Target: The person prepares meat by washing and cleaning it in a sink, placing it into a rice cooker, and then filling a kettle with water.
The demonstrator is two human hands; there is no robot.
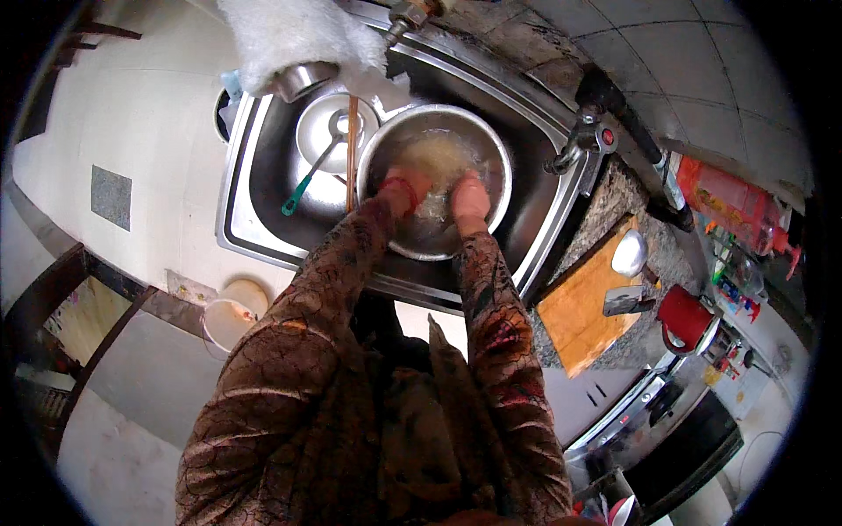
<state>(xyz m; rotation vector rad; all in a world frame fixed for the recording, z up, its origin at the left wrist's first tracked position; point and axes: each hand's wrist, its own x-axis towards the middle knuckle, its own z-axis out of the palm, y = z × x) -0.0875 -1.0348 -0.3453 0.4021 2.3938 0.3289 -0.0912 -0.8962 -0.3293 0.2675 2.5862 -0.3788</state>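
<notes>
Fingers, left hand and right hand: grip indeterminable in cloudy water — round steel basin, near front edge, rectangular steel sink. Seemingly rinsing — next calls for swirling.

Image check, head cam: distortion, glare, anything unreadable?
Head view: wall tile seams curve, corners black; head view: glints on sink rim and rippling water, white towel very bright; head view: cloudy water obscures fingertips of left hand and right hand.
</notes>
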